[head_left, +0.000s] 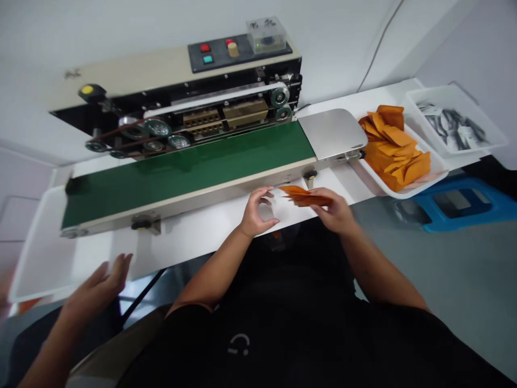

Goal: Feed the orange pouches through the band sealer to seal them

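In my right hand (335, 210) is a small stack of orange packets (305, 197), gripped at its right end between thumb and fingers. My left hand (258, 213) is held just left of the stack, fingers curved and thumb apart, with nothing between them. Both hands are over the front edge of the white table (194, 231). Behind them runs the green conveyor belt (189, 167) of a band sealing machine (169, 97). A white tub (398, 193) to the right holds a heap of orange packets (393, 145).
A second white tub (496, 143) with grey and white packets stands at the far right, above a blue container (464, 207) lower down. At left are another white tub (30, 253) and a co-worker's hand (100, 283). A steel plate (333, 132) extends the belt.
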{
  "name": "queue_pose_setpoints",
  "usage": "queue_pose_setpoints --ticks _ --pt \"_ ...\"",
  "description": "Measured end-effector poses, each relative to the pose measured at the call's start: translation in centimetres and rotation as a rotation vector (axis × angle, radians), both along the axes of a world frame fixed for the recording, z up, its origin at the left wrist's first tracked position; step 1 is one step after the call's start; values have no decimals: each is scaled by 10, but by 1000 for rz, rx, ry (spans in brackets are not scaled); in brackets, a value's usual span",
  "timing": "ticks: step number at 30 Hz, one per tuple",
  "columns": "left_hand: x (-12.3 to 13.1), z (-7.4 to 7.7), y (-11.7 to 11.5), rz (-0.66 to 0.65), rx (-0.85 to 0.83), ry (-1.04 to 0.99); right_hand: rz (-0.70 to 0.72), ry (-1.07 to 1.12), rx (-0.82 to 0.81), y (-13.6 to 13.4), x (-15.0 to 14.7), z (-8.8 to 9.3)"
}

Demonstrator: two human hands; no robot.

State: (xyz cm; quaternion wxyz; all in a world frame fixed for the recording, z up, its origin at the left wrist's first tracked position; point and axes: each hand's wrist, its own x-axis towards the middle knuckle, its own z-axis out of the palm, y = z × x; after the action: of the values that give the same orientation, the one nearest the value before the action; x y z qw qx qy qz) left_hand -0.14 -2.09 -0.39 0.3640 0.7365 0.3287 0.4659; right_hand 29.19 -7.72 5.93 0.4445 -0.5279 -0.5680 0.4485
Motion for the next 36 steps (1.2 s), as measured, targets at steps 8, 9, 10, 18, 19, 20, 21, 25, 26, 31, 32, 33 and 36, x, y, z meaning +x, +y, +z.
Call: queue_pose_setpoints --ticks 8,9,10,18,19,20,21,25,26,31,32,33,36 --pt "8 6 4 106 132 289 108 -196 264 44 -65 -74" --pt "9 4 5 126 153 307 99 -206 288 45 -66 -78" --pt "9 2 5 132 179 314 92 -209 315 45 -66 -82" --pt "10 -1 7 72 123 403 153 -387 418 46 -65 -79" --pt "10 0 7 76 117 402 141 -395 438 47 -65 -78" --pt "10 1 7 82 115 398 115 -397 458 47 -65 -76" --pt "11 1 7 86 112 394 80 -398 474 47 -64 -76" --pt "12 2 8 90 59 426 -91 -404 475 41 -60 -77" --pt "13 2 8 95 45 443 -116 -404 460 39 -59 -77" --pt "14 0 7 152 -2 493 -189 -315 287 33 -53 -79" --pt "14 0 7 165 -10 495 -197 -263 239 34 -52 -80" --pt "13 0 7 175 -16 495 -204 -213 202 35 -52 -80" --pt "13 0 7 193 -24 492 -272 -71 167 39 -52 -83"
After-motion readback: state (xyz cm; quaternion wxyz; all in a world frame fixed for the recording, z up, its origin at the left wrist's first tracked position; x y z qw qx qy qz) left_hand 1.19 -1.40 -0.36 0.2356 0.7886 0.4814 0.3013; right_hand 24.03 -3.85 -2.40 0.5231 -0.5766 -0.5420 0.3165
